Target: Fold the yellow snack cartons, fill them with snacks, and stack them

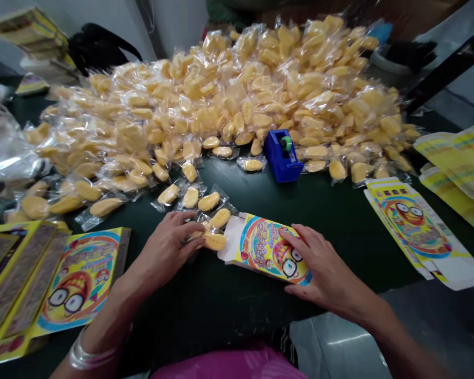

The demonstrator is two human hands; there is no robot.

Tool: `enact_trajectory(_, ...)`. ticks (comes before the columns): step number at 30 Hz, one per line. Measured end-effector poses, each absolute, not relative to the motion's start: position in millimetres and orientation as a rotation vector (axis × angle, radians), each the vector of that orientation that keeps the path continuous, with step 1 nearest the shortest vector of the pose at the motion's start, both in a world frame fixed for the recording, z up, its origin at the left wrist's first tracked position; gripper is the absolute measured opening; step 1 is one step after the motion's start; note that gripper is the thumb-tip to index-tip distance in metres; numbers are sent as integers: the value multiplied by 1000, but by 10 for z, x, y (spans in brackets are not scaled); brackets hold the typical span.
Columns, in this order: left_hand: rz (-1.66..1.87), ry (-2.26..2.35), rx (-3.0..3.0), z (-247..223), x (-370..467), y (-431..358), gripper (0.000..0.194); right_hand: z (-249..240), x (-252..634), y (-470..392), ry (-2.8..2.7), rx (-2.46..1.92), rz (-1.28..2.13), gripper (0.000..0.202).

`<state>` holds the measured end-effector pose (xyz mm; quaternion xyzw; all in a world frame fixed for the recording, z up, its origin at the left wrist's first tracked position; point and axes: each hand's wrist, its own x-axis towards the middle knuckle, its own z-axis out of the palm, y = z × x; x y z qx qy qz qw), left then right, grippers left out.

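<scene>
Head view, going left to right: you've got printed boxes (pixel 81 279) by your table's (pixel 205 310) near left corner, smooth, shiny card with a cartoon face in glasses. Behind, a big heap of wrapped pieces (pixel 229 100) spreads across the far half, crinkly clear film around pale yellow lumps, mostly rounded ovals, matte under all that glare.

Your left hand (pixel 174 242) is next, silvery bangles (pixel 87 355) on the wrist. Its fingertips are on the little cluster of wrapped pieces (pixel 214 241), but I can't tell if they're pinching one or just resting there. That cluster is right up against the white flap (pixel 231 238) of the box (pixel 270 247), which lies mid-table towards the near edge.

The bit that matters imo: the box's long axis runs mostly crosswise, flap end pointing left at the cluster, other end angled a bit towards you. So the pieces are off the flap end, away from your right grip, and your left is the nearer hand.

Blocky, glossy blue tape dispenser (pixel 284 158) sits beyond the box. Your right hand (pixel 319 263) has the box's other end gripped, thumb and fingers on opposite long sides. Over towards the right edge, you've got thin flat cartons (pixel 416 223) overlapping, white tabs sticking out.
</scene>
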<state>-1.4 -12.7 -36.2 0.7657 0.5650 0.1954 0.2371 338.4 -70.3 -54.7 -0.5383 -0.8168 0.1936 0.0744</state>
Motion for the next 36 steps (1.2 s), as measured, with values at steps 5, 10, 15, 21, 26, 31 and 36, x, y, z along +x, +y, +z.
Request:
enact_trajectory(5,636,1538,2187,-436,126,-42,30,-600,3400,-725,-2458,-1597,521,95)
enact_trajectory(10,528,1316,2337,-685,284,-108,31,-594,3385,-726,-2490,-1585,472,91)
enact_trajectory(15,622,1239,2052,-678,476,-85,17,-614,3357,-727,-2492,-1564,428,89)
enact_trajectory(21,805,1584,1788,-706,851,57,13,-678,3334,-751,-2479,-1542,363,88)
enact_trajectory(26,795,1512,1803,-501,525,-82,32,-682,3330,-772,-2460,-1572,346,87)
enact_trajectory(31,551,1521,1770,-385,238,-317,42,-680,3334,-779,-2464,-1554,357,83)
enact_trajectory(36,456,1230,1711,-466,465,-248,48,-710,3341,-772,-2433,-1526,345,84)
